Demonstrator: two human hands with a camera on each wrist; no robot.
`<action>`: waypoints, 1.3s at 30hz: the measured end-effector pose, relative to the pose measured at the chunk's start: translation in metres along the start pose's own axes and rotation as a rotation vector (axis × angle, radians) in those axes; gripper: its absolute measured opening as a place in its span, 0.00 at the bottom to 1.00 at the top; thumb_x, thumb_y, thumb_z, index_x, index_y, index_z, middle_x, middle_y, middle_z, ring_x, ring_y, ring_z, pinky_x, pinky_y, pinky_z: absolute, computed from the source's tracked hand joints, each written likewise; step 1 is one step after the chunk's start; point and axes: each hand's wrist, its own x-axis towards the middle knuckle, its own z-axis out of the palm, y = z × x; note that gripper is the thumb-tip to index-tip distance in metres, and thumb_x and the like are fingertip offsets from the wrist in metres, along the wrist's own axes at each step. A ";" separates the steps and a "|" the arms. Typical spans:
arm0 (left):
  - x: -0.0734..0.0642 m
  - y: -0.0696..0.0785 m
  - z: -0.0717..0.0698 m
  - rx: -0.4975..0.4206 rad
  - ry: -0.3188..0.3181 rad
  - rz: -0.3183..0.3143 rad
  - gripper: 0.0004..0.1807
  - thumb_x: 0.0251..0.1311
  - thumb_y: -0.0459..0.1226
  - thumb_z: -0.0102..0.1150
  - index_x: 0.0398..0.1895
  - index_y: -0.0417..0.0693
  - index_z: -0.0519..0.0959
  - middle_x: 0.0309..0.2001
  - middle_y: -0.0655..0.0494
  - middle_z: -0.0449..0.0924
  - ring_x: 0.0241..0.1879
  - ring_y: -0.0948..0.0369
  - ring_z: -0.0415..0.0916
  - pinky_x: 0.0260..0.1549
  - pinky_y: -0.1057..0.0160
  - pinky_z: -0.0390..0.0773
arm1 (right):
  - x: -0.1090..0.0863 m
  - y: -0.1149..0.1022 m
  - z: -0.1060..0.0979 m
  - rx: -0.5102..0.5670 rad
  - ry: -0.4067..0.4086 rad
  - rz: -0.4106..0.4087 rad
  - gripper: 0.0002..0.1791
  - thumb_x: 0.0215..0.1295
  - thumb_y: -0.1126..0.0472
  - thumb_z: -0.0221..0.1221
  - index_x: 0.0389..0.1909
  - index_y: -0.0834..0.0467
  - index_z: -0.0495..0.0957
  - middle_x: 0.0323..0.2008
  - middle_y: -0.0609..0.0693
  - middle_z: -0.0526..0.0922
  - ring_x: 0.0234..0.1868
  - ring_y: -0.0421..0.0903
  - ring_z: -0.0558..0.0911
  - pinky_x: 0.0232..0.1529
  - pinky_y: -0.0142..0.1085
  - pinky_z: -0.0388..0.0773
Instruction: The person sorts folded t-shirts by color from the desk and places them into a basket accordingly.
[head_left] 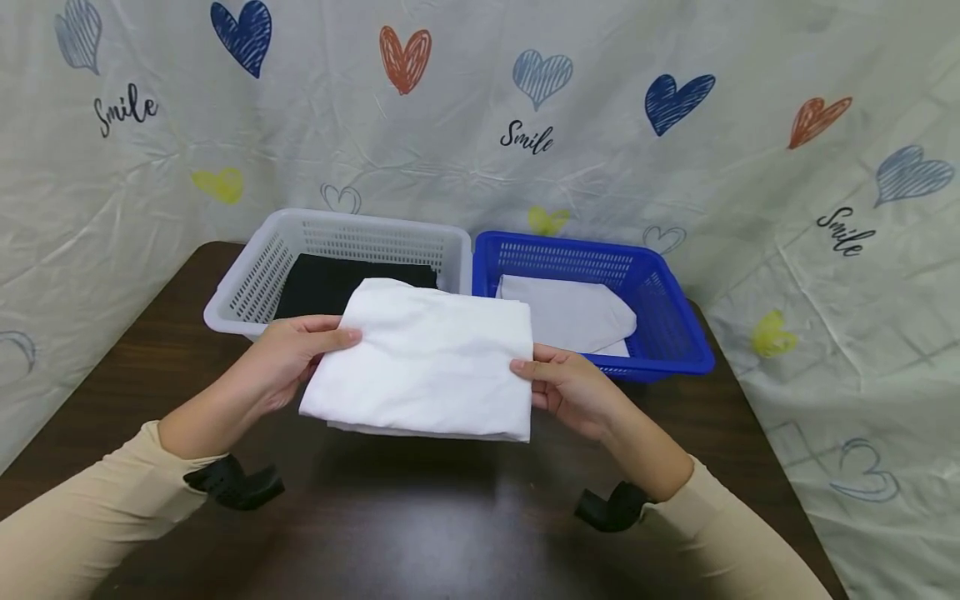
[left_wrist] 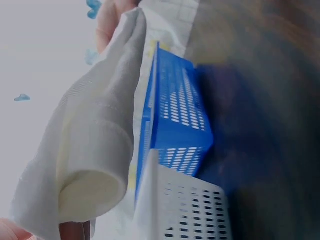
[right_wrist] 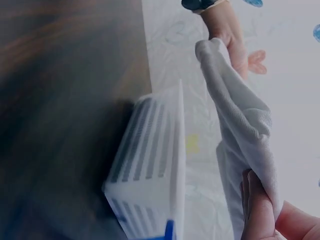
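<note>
A folded white cloth [head_left: 431,362] is held up over the table, in front of the two baskets. My left hand [head_left: 288,358] grips its left side, thumb on top and fingers underneath. On the right side my right hand [head_left: 566,383] pinches the edge, its thumb lying on the upper face. The left wrist view shows the folded cloth [left_wrist: 95,145] end-on, its layers rolled into a loop. From the right wrist view, the fingers [right_wrist: 260,210] press the fold from below.
A white basket [head_left: 375,225] at the back left holds a folded black cloth [head_left: 322,279]. Beside it a blue basket [head_left: 667,308] holds white cloth [head_left: 566,308]. Both stand on the dark wooden table [head_left: 420,533], against a curtain printed with hearts [head_left: 465,133].
</note>
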 end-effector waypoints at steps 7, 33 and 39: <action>0.014 0.019 0.012 -0.054 -0.011 0.011 0.33 0.62 0.44 0.67 0.68 0.40 0.71 0.41 0.62 0.82 0.35 0.64 0.84 0.39 0.61 0.87 | 0.005 -0.016 -0.018 -0.002 -0.010 -0.011 0.29 0.75 0.65 0.51 0.73 0.68 0.58 0.41 0.41 0.88 0.42 0.38 0.88 0.46 0.31 0.85; 0.066 0.064 0.066 -0.157 -0.019 -0.024 0.28 0.64 0.39 0.65 0.67 0.47 0.74 0.57 0.51 0.79 0.36 0.65 0.84 0.38 0.63 0.86 | 0.007 -0.056 -0.079 0.074 0.012 -0.010 0.26 0.75 0.64 0.51 0.71 0.56 0.59 0.43 0.43 0.87 0.41 0.40 0.89 0.45 0.32 0.85; 0.073 0.069 0.078 -0.174 -0.010 -0.026 0.29 0.63 0.39 0.66 0.67 0.48 0.74 0.61 0.50 0.79 0.36 0.64 0.84 0.37 0.64 0.86 | 0.009 -0.064 -0.093 0.039 0.031 0.016 0.28 0.75 0.64 0.50 0.73 0.56 0.56 0.43 0.43 0.88 0.40 0.40 0.89 0.43 0.31 0.85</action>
